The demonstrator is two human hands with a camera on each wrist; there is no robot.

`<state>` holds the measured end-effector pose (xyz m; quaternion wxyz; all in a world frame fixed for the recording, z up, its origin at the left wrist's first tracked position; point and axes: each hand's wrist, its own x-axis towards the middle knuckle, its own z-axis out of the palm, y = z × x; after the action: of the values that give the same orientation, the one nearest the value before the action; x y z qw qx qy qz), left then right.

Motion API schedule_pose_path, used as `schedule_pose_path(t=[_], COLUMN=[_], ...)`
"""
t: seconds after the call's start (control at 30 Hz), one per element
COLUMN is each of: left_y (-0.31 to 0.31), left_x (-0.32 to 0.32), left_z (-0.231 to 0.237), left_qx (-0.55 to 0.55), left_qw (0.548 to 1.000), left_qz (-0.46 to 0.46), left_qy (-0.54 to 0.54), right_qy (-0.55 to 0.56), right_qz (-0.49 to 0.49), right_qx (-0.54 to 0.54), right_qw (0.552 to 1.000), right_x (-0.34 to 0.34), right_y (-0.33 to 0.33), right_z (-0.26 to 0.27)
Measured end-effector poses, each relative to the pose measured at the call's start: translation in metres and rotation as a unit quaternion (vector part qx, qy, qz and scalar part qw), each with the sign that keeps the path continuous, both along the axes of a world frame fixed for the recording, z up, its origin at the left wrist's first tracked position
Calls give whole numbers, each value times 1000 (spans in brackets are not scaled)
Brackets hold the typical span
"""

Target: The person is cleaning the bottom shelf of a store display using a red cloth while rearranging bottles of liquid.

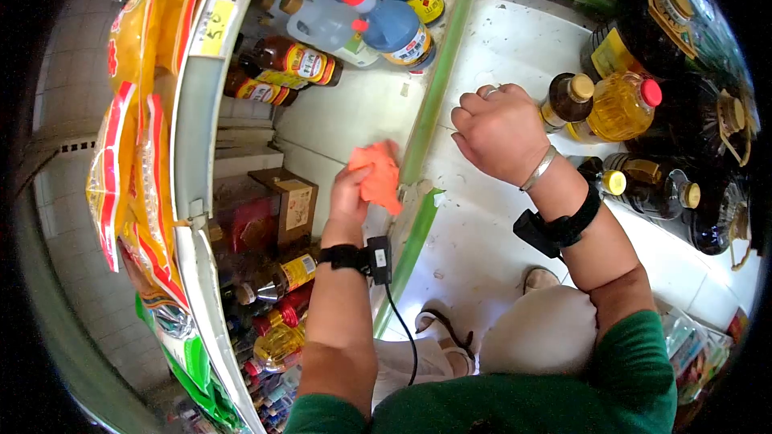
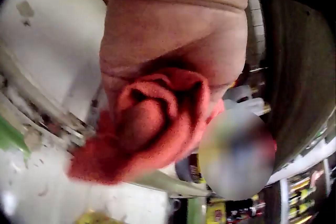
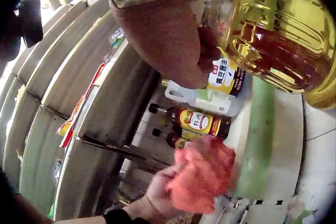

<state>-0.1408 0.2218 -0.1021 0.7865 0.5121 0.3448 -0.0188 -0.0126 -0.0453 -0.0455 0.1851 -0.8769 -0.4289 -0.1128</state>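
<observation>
My left hand (image 1: 349,193) grips a crumpled orange-red cloth (image 1: 376,177) over the pale shelf board (image 1: 354,124), close to its green edge strip. In the left wrist view the cloth (image 2: 152,129) bunches out of the curled fingers, with part of it folded over them. My right hand (image 1: 503,130) is held with its fingers curled in and nothing visible in it, left of a dark bottle with a tan cap (image 1: 569,100). From the right wrist, the hand (image 3: 163,45) overlaps the bottles behind it, and a yellow oil bottle (image 3: 286,40) stands beside it.
Blue-tinted jugs with red caps (image 1: 394,28) and brown bottles (image 1: 305,63) stand or lie on the shelf's far part. A cardboard box (image 1: 293,205) sits at the left, with more bottles nearer. Yellow packets (image 1: 133,153) hang outside. Dark bottles (image 1: 643,185) stand on the right.
</observation>
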Motion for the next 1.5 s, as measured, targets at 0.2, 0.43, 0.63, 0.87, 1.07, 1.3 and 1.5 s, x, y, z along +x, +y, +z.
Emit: schedule_pose_path(t=[0.2,0.43,0.63,0.87,1.07,1.3,1.5], left_y=[-15,-50,-58,-63,-69,-65,-98], left_x=[30,50,57,70,39,13,74], left_z=[53,48,71,70,3,-8,-3], left_qx=[50,286,235,601,796,793,763], left_qw=[989,937,950,703,234,284,309], left_qz=[-132,-175,-161,-309,-542,-523,-563], left_qy=[-43,-101,-126,-222,-134,-130,-74], right_qy=[4,12,0,-17,-23,10,56], right_qz=[2,5,7,1,12,-16,-13], right_qx=[13,39,42,89,96,-30,10], right_qw=[1000,999,999,996,995,999,998], right_x=[-1,-2,-2,-4,-3,6,7], right_y=[-6,-7,-8,-7,-11,-13,-12], right_z=[-2,1,-4,-6,-3,6,2])
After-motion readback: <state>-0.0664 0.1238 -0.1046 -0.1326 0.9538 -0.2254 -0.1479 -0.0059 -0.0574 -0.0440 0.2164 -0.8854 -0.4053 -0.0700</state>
